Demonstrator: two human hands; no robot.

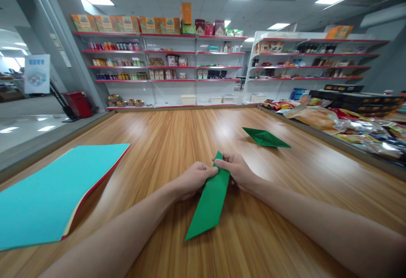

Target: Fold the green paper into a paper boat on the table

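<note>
A long, narrow folded piece of green paper (209, 204) lies on the wooden table (165, 143), its point towards me. My left hand (194, 178) is closed, with its fingertips pinching the paper's left edge near the far end. My right hand (236, 170) is also closed and pinches the far tip of the same paper from the right. A finished green folded paper shape (265, 138) rests further away on the table, to the right of my hands.
A stack of coloured sheets with a turquoise one on top (53, 193) lies at the left. Packets of snacks (342, 126) fill a bin along the table's right edge. Store shelves (165, 64) with goods stand behind. A red box (78, 104) sits on the floor at left.
</note>
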